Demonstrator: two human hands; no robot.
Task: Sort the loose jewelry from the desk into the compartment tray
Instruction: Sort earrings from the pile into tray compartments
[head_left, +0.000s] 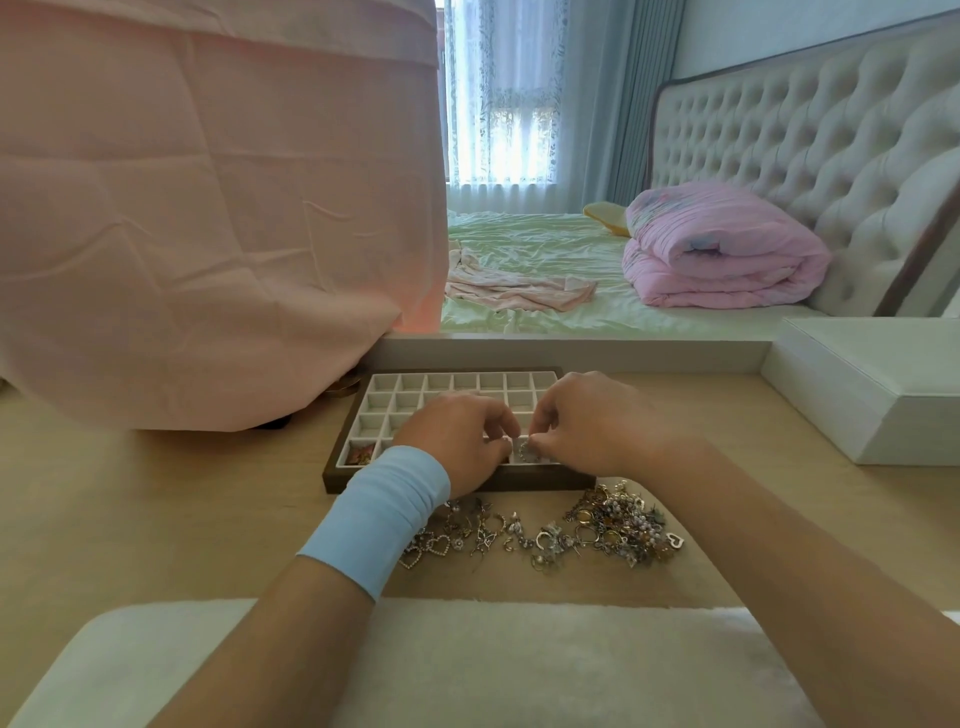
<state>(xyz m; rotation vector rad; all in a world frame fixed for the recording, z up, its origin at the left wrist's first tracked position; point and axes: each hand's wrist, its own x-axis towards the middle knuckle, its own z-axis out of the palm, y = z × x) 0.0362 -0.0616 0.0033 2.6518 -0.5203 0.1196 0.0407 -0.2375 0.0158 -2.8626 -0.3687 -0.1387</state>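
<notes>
From the head camera, the left hand and the right hand are together over the near row of the compartment tray, with their fingers curled and the fingertips almost touching. Between the fingertips is a small silvery piece, which both hands appear to pinch just above a compartment. It is too small to tell what kind of piece it is. The left forearm wears a light blue wristband.

The tray sits under and beyond the hands. It has a dark brown frame and a pale lining split into many small square cells. In the near corner cell to the left of the left hand lies a reddish-orange item. The other cells in view look bare.

The loose jewelry lies on the light wooden desk, on the person's side of the tray, below both wrists. Under the right wrist it is a thick tangle of gold, silver and pearl-like bits. Towards the left wrist it thins into separate pieces, among them open heart pendants beside the wristband.

A draped pink cloth hangs beyond the left hand. A white box sits to the right of the right hand. A white fluffy cushion lies under the forearms. Far beyond the hands is a bed with a folded pink quilt.
</notes>
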